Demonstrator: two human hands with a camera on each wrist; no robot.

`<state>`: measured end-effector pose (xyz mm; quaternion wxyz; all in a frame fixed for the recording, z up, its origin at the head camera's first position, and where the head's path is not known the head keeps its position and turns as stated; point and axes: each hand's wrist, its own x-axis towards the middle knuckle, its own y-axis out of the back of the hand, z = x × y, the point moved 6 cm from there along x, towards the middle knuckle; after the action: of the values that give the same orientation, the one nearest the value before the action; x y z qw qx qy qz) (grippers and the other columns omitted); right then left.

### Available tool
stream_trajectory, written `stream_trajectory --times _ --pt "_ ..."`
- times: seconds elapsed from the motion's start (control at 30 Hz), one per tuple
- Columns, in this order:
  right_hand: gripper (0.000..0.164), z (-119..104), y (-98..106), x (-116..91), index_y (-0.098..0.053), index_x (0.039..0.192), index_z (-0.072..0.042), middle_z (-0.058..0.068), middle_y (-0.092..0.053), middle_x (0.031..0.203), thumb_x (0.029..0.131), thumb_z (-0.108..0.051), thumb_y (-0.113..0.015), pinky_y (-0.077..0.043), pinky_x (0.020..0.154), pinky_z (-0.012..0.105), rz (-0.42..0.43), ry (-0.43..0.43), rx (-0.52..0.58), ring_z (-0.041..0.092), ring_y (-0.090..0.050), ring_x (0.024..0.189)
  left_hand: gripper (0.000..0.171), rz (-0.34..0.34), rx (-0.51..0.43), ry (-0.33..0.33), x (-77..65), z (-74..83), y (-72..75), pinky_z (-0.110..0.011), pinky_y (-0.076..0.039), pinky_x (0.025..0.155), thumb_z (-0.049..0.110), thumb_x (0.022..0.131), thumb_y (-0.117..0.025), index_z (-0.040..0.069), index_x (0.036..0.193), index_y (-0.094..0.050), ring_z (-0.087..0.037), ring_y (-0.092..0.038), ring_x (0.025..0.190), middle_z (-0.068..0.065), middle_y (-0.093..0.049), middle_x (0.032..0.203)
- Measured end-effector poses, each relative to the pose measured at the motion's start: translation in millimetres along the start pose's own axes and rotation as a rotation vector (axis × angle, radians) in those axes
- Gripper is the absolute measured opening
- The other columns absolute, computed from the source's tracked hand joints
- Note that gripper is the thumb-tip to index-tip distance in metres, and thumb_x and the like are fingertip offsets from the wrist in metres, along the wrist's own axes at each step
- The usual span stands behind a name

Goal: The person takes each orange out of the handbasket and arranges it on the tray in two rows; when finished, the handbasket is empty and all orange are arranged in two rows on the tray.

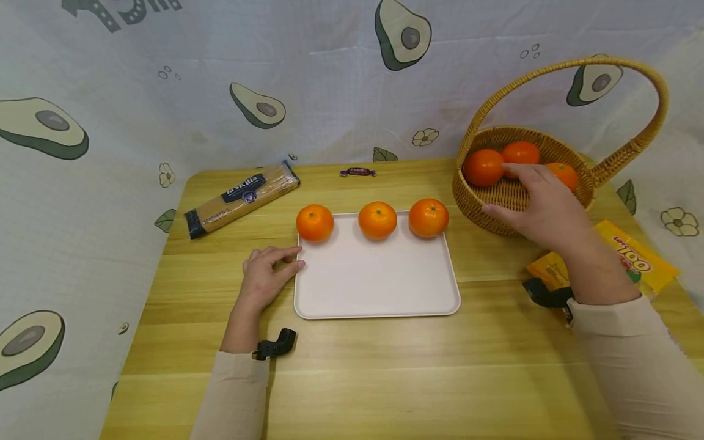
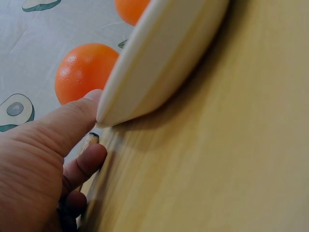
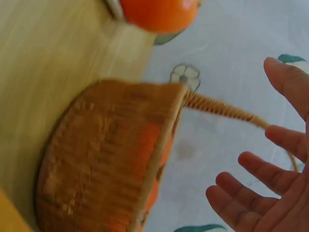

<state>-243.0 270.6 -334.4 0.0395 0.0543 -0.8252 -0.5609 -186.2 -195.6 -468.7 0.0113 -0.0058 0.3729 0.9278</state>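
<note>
My left hand (image 1: 266,275) is at the left side of a white tray (image 1: 374,281), its thumb tip touching the rim and its other fingers loosely bent outside. Three tangerines stand along the tray's far edge: a left one (image 1: 315,223), a middle one (image 1: 377,220) and a right one (image 1: 428,218). Over the near side of a wicker basket (image 1: 467,201) hovers my right hand (image 1: 550,205), fingers spread and nothing held. Inside the basket lie three orange-red round fruits (image 1: 484,167), one partly behind the hand. In the right wrist view, the right hand's fingers (image 3: 260,169) are apart from the basket wall (image 3: 106,145).
A pack of spaghetti (image 1: 242,198) lies at the back left. One small wrapped candy (image 1: 358,172) sits near the table's back edge. Yellow packaging (image 1: 640,256) lies right of the basket's front, partly under my right forearm. The basket's tall handle (image 1: 654,85) arches above it.
</note>
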Motion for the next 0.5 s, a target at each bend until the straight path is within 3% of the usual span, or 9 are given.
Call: stream_trajectory --times 0.13,0.33,0.5 --pt "0.092 19.0 11.2 4.7 -0.031 0.159 -0.004 0.037 -0.031 0.156 0.092 -0.052 -0.071 -0.027 0.107 0.075 -0.019 0.006 -0.056 0.058 -0.031 0.139 0.036 0.001 0.006 -0.001 0.0 -0.4 0.4 -0.044 -0.021 0.092 0.035 0.092 -0.077 0.023 0.126 -0.075 -0.025 -0.046 0.098 -0.005 -0.071 0.107" --pt "0.100 54.4 20.6 11.0 -0.024 0.160 -0.001 0.041 -0.025 0.155 0.092 -0.062 -0.065 -0.028 0.103 0.078 -0.090 -0.053 -0.161 0.062 -0.029 0.136 0.036 0.002 0.011 -0.005 0.5 -1.1 1.0 -0.044 -0.021 0.091 0.035 0.093 -0.076 0.023 0.126 -0.074 -0.025 -0.045 0.098 -0.005 -0.071 0.107" --pt "0.095 85.1 28.9 18.5 -0.025 0.158 0.002 0.046 -0.020 0.153 0.094 -0.054 -0.066 -0.029 0.100 0.080 -0.084 -0.070 -0.187 0.066 -0.030 0.130 0.036 0.006 -0.001 -0.010 0.3 -1.0 -0.3 -0.043 -0.020 0.091 0.035 0.092 -0.076 0.022 0.125 -0.075 -0.025 -0.045 0.097 -0.005 -0.071 0.106"
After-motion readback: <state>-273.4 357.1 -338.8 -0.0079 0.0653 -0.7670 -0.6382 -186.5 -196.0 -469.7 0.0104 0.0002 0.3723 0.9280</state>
